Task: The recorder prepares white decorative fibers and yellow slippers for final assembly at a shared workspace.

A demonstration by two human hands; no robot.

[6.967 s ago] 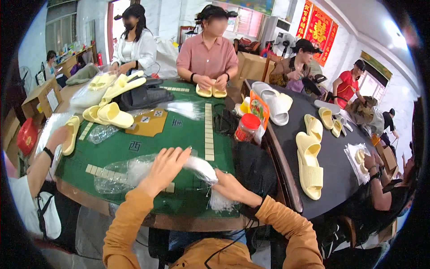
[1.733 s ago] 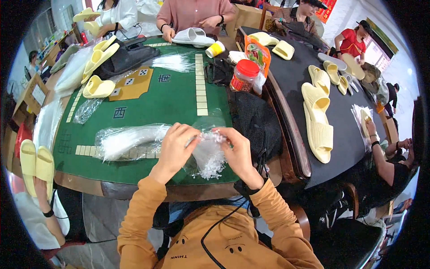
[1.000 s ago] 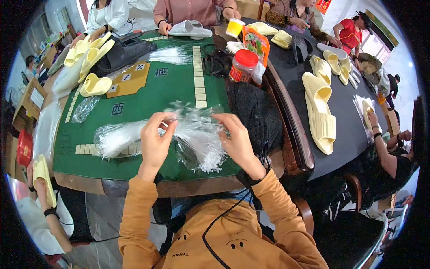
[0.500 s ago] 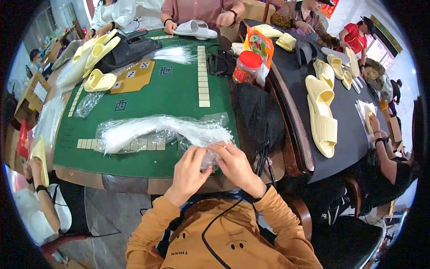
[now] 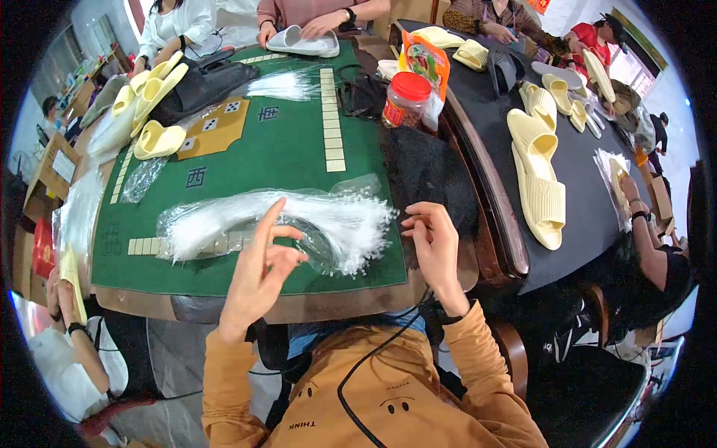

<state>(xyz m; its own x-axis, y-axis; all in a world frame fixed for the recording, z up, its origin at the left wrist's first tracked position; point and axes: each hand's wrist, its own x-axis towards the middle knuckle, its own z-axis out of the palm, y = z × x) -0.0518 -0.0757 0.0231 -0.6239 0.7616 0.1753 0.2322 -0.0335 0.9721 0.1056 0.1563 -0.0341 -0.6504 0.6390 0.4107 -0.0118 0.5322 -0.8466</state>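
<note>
A bundle of thin white plastic strands with small heads, like cable ties point(image 5: 224, 213), lies across the near part of the green table mat point(image 5: 291, 168). Clear plastic film point(image 5: 317, 243) is still around part of it, while the headed right end fans out bare. My left hand point(image 5: 258, 269) hovers at the bundle's near side, fingers spread and holding nothing. Just right of the loose heads, my right hand point(image 5: 435, 243) is raised with its fingers loosely bent and apart, nothing visible in it.
Pale yellow slippers point(image 5: 160, 140) lie at the far left, and more slippers point(image 5: 538, 179) line the dark table on the right. A red-lidded jar point(image 5: 407, 97) and an orange packet point(image 5: 426, 63) stand between. Several people sit around, some handling slippers.
Both hands have let go of the bundle's right end and moved apart, the left one leftward, the right one rightward. The heads there now show, spread out.
</note>
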